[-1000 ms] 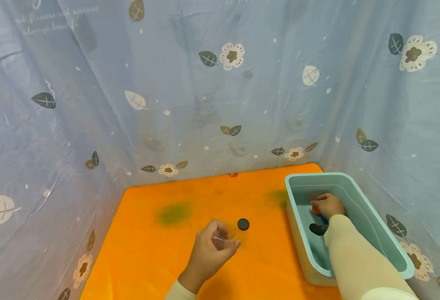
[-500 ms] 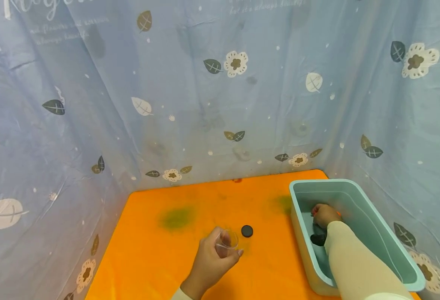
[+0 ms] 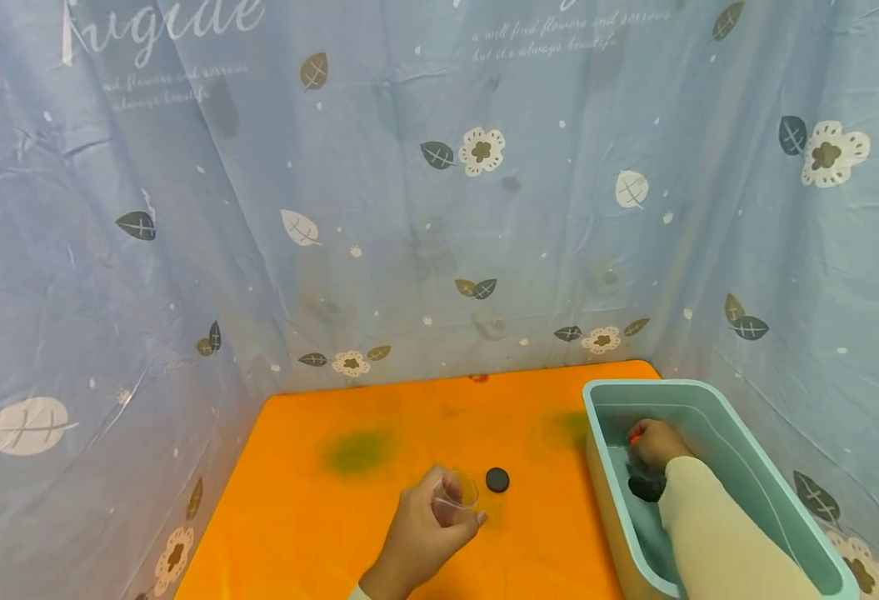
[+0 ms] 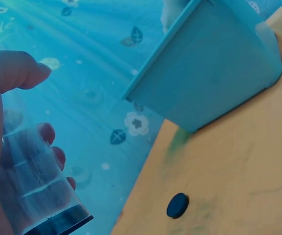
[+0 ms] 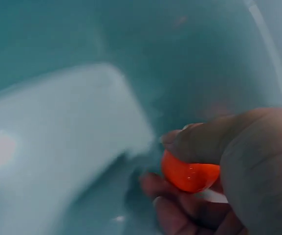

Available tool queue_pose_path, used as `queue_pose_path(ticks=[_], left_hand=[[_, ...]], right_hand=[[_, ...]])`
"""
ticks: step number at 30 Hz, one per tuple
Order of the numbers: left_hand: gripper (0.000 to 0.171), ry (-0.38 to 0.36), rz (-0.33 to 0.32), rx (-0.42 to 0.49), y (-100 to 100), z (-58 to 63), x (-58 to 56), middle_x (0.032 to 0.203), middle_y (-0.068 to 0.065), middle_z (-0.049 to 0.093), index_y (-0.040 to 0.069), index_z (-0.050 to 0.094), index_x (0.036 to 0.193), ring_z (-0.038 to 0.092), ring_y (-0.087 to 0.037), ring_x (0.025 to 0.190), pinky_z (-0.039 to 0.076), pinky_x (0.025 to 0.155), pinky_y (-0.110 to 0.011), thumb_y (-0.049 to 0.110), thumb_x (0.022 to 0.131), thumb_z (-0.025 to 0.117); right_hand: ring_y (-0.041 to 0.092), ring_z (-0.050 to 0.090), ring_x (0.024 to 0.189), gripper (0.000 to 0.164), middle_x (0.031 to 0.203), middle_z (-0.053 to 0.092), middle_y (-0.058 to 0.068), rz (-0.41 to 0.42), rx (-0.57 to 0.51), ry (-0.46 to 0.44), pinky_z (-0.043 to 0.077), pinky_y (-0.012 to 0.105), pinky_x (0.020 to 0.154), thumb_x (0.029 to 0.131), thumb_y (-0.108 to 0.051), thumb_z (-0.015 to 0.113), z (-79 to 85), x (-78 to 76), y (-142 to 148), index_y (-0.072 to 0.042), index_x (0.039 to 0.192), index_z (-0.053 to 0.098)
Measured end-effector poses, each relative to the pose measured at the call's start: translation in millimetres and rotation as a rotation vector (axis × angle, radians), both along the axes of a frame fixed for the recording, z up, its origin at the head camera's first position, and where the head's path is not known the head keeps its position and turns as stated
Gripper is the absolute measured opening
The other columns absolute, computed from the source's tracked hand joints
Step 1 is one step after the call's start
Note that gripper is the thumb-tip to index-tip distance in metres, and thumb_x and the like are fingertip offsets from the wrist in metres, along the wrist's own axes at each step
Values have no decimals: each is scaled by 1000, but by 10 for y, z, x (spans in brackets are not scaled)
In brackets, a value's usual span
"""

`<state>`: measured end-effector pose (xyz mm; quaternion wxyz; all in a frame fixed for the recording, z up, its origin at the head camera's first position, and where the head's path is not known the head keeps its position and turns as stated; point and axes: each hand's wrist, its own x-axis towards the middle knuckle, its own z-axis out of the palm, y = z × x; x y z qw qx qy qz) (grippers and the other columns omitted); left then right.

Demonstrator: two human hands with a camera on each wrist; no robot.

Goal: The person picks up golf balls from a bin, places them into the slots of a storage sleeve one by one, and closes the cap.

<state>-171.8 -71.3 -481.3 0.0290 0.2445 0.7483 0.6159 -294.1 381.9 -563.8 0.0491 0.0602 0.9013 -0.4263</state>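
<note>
My left hand [image 3: 426, 533] holds a clear cylindrical container [image 4: 39, 178] above the orange tabletop, fingers curled round its side. Its rim faces upward in the head view, and a dark base [image 4: 60, 223] shows in the left wrist view. Beside that hand, a round black lid-like disc [image 3: 496, 480] lies on the table. Inside the pale blue-green bin, my right hand [image 3: 656, 444] pinches a small, glossy, rounded orange object [image 5: 188, 172] between thumb and fingers. Part of the object is hidden by the hand.
The deep rectangular bin [image 3: 606, 492] stands at the table's right side. A black item [image 3: 643, 488] lies in it near my right wrist, partly covered by the sleeve. Patterned blue curtains [image 3: 409, 208] hang behind and at both sides of the orange table [image 3: 319, 533].
The head view has tilted up, so the scene sits lower. My right hand has shifted within the bin, and the orange object now shows at its fingertips. The left hand keeps holding the container.
</note>
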Motion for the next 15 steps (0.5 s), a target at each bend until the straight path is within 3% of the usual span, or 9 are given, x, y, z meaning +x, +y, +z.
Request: queue_pose_path(ticks=[6,11,15], left_hand=[[34,8,10,-33,13,37,-37,98,-3,78,8,53,100,79,-18,83,63,73,-32,18,96,86],[34,14,2,-44,20,31,-51,100,-6,79,9,53,100,79,-16,84,62,74,-32,19,96,86],[33,14,-7,-54,32,12,-55,98,-1,79,10,54,100,79,-16,84,62,73,-32,20,96,85]], right_hand=[[31,65,76,27,95,63,17,-5,-105,10,60,44,68,94,2,66,342,-4,-41,15,117,61],[36,72,80,34,102,67,20,-19,-172,36,61,45,70,101,-1,67,580,7,-90,16,128,56],[35,75,83,38,108,68,21,-41,-209,112,61,40,69,105,-8,71,745,47,-172,13,133,57]])
